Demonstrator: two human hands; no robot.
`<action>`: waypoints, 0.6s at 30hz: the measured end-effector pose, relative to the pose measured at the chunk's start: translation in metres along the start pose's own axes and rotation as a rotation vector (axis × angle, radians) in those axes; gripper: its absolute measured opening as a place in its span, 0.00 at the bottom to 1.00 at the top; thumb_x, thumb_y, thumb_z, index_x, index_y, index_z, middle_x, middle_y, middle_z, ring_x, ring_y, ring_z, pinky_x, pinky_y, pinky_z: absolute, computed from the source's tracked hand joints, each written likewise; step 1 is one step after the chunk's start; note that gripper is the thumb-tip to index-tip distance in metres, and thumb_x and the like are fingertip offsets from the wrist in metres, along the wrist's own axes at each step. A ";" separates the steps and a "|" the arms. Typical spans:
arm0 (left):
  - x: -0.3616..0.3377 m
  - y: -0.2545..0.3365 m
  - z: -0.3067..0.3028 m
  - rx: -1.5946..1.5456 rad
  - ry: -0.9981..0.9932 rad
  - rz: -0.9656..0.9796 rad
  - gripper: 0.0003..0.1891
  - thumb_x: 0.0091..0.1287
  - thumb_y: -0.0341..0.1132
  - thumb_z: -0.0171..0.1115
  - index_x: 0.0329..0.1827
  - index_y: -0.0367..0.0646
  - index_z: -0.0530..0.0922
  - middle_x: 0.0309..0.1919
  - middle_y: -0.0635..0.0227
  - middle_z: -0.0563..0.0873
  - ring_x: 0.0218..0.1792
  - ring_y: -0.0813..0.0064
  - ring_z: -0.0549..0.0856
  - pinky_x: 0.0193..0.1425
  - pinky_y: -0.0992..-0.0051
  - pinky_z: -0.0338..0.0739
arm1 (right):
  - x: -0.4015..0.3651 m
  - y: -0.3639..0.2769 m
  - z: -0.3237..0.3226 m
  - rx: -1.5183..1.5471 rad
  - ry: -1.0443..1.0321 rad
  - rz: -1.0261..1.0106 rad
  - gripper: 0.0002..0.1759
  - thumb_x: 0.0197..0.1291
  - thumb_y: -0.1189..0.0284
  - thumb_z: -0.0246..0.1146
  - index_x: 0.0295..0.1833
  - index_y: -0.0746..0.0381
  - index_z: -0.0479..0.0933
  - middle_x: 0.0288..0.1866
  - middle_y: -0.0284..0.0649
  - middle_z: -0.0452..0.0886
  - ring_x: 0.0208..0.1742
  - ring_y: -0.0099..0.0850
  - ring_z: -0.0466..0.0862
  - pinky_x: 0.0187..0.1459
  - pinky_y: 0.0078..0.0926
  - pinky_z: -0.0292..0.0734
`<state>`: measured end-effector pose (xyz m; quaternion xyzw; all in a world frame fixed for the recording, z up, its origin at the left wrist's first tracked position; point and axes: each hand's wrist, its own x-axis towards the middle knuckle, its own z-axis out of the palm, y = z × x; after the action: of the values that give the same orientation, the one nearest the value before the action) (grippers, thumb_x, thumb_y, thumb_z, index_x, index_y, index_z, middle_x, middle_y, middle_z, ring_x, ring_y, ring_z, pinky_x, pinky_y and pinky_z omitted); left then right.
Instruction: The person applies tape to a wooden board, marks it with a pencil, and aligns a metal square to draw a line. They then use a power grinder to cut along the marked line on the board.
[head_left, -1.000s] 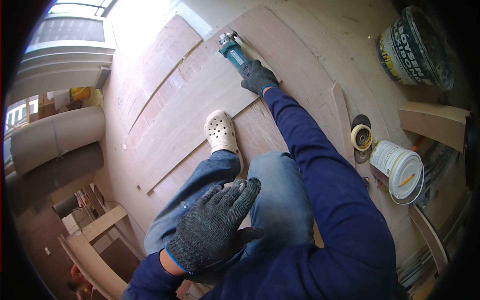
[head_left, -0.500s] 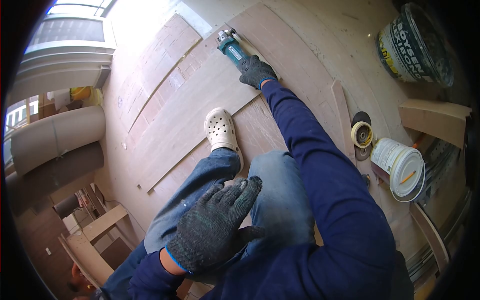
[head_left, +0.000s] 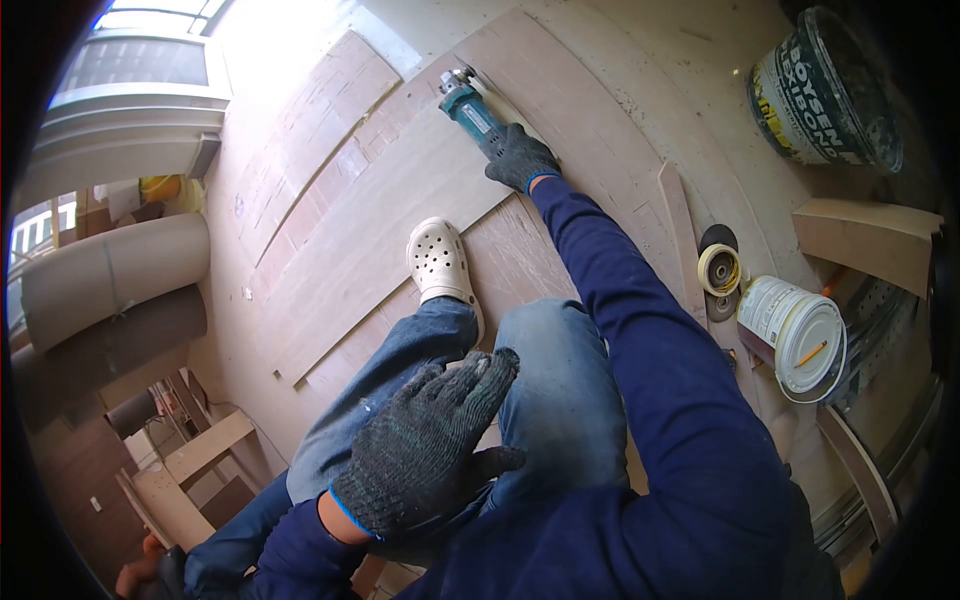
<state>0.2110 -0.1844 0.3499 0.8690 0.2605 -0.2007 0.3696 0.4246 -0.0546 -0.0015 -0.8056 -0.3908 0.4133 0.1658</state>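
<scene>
My right hand (head_left: 522,158), in a dark knit glove with a blue cuff, is wrapped round the body of a teal angle grinder (head_left: 472,112). The grinder's metal head lies at the far end of a long greyish plank (head_left: 370,245); whether its disc touches the plank I cannot make out. A white perforated clog (head_left: 438,258) on my foot rests on the plank. Close to me, my left hand (head_left: 425,445), gloved likewise, hovers over my jeans with fingers stretched out and thumb apart, holding nothing.
On the right are a large Boysen Flexibond bucket (head_left: 815,95), a white lidded pail (head_left: 800,340) with a pencil on top, tape rolls and discs (head_left: 720,270), and a narrow wood strip (head_left: 683,235). Large rolls (head_left: 120,265) stand left. Another person's hand (head_left: 140,568) shows bottom left.
My right hand and the grinder have shifted slightly right and nearer to me. My left hand has barely moved. More of the other person's hand shows at bottom left.
</scene>
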 end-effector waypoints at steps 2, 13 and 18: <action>0.000 0.000 0.001 0.005 -0.007 0.005 0.43 0.58 0.50 0.76 0.74 0.38 0.67 0.66 0.49 0.78 0.67 0.48 0.78 0.73 0.57 0.71 | 0.002 -0.001 -0.001 -0.005 -0.001 -0.002 0.45 0.44 0.59 0.71 0.67 0.61 0.62 0.59 0.59 0.80 0.62 0.54 0.81 0.63 0.49 0.76; 0.000 0.004 0.005 -0.035 -0.029 0.002 0.41 0.64 0.49 0.70 0.76 0.39 0.64 0.64 0.44 0.77 0.69 0.48 0.75 0.75 0.53 0.66 | 0.003 -0.006 -0.007 -0.012 0.005 -0.007 0.45 0.45 0.59 0.72 0.69 0.61 0.63 0.61 0.59 0.79 0.63 0.53 0.81 0.64 0.48 0.76; 0.002 0.007 0.003 -0.010 -0.019 0.020 0.43 0.61 0.49 0.73 0.75 0.38 0.65 0.65 0.47 0.78 0.68 0.48 0.76 0.74 0.55 0.69 | -0.011 0.005 -0.007 -0.004 -0.019 -0.005 0.45 0.45 0.60 0.71 0.69 0.60 0.62 0.60 0.60 0.79 0.63 0.54 0.81 0.64 0.48 0.76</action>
<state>0.2164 -0.1904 0.3511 0.8677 0.2495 -0.2041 0.3785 0.4289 -0.0656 0.0062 -0.8008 -0.3952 0.4200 0.1615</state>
